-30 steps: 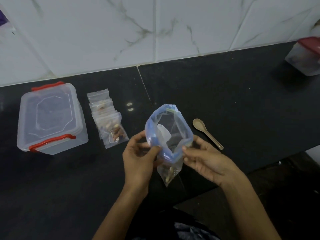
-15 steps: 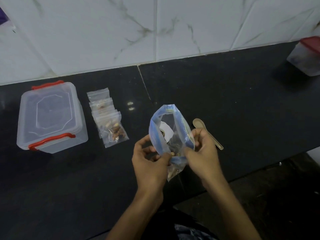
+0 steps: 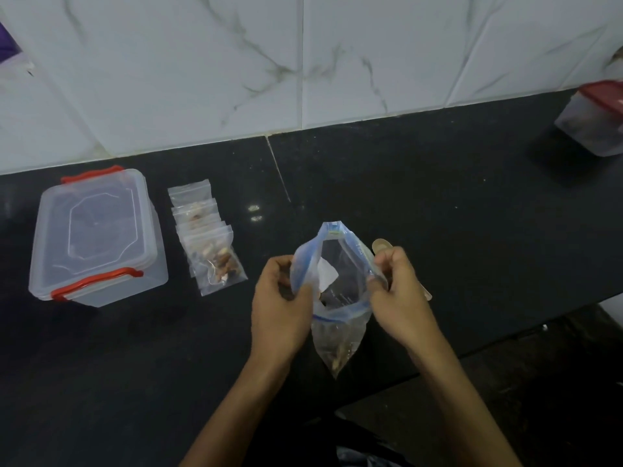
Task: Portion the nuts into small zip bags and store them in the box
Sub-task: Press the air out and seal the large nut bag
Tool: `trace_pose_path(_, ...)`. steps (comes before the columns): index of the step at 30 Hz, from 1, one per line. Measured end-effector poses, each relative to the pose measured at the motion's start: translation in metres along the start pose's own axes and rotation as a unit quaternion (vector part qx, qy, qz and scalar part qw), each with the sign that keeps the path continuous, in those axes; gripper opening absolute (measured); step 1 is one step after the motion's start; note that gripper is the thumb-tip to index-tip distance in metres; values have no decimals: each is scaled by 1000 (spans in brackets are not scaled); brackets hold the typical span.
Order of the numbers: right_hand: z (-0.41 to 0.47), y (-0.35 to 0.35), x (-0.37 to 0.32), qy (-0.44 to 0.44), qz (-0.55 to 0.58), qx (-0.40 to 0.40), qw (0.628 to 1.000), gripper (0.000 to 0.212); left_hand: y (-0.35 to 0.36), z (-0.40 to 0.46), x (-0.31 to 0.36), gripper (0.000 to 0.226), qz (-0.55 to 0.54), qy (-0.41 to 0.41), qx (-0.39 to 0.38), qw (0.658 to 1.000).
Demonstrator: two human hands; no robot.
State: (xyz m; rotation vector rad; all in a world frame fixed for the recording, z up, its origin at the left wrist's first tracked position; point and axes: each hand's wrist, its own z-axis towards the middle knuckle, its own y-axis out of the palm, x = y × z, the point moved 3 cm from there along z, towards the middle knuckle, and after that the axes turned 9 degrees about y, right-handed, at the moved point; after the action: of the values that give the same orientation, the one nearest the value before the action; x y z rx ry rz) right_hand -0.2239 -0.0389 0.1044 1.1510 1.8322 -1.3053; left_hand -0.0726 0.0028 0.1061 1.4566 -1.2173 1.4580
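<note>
I hold a large clear zip bag [image 3: 340, 291] with a blue zip strip above the black counter, its mouth pulled wide. My left hand [image 3: 281, 308] pinches the left rim and my right hand [image 3: 399, 294] pinches the right rim. A few nuts lie in the bag's bottom corner. Several small zip bags [image 3: 209, 237] with nuts lie overlapped to the left. Beside them stands the clear box [image 3: 94, 237], its lid on, with red latches. A wooden spoon [image 3: 382, 246] lies behind my right hand, mostly hidden.
A second container with a red lid [image 3: 596, 119] stands at the far right by the white tiled wall. The black counter's front edge [image 3: 505, 342] runs diagonally under my right forearm, with dark floor below.
Both hands have shifted their grip on the bag's rim and spread its mouth wider. The bag hangs lower, and my right hand now covers more of the spoon.
</note>
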Motion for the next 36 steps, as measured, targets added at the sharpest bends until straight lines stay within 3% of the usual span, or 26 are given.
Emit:
trace_pose_path(2, 1, 1, -3, 115, 103, -92, 984, 16, 0, 6, 0, 22, 1, -26, -46, 999)
trace_pose_path(3, 4, 0, -3, 149, 111, -119, 975, 26, 0, 10, 0, 18, -21, -50, -56, 997)
trace_pose_path(5, 11, -5, -4, 174, 62, -143, 972, 39, 2, 16, 1, 20, -109, -129, -78, 983)
trace_pose_path(7, 15, -7, -4, 176, 20, -138, 974, 27, 2, 21, 1, 19, -152, -169, -89, 970)
trace_pose_path(9, 16, -10, -5, 123, -44, -77, 988, 9, -2, 27, 3, 8, -94, -124, -57, 986)
trace_pose_path(10, 17, -13, -6, 78, -116, -10, 990, 7, -8, 31, 4, 4, -10, -65, -22, 998)
trace_pose_path(12, 14, -15, -11, -13, -250, 125, 960, 4, -18, 36, 9, 5, 175, 65, 46, 981)
trace_pose_path(13, 11, -15, -13, -47, -266, 154, 950, 5, -21, 36, 12, 8, 227, 101, 55, 967)
trace_pose_path(14, 11, -13, -14, -64, -259, 142, 953, 7, -21, 37, 13, 10, 250, 119, 43, 960)
trace_pose_path(16, 18, -11, -16, -25, -165, 31, 986, 1, -18, 43, 12, 14, 246, 107, -33, 963)
trace_pose_path(17, 19, -10, -20, 18, -83, -44, 995, 11, -16, 46, 12, 15, 211, 70, -83, 971)
trace_pose_path(19, 25, -9, -24, 118, 65, -158, 978, 33, -10, 49, 16, 18, 69, -48, -180, 980)
trace_pose_path(21, 32, -10, -25, 176, 116, -202, 956, 37, -7, 54, 15, 43, -40, -136, -222, 965)
trace_pose_path(25, 46, -4, -18, 169, 154, -202, 952, 19, -3, 61, 13, 17, -120, -203, -178, 955)
trace_pose_path(27, 53, -7, -18, 88, 80, -119, 986, 14, -5, 64, 11, 5, -21, -128, -130, 983)
trace_pose_path(28, 54, -9, -21, 30, 32, -73, 996, 18, -9, 66, 10, 3, 87, -37, -96, 991)
trace_pose_path(30, 55, -12, -26, -53, -7, -47, 997, 32, -12, 63, 15, 13, 249, 137, -26, 958)
trace_pose_path(31, 55, -12, -27, -58, -6, -61, 996, 35, -12, 61, 18, 16, 279, 177, -13, 944)
trace_pose_path(34, 57, -11, -27, 9, -12, -147, 989, 27, -10, 63, 16, 13, 305, 198, -39, 931)
trace_pose_path(36, 59, -13, -27, 13, -39, -151, 988, 27, -10, 70, 13, 10, 273, 162, -93, 944)
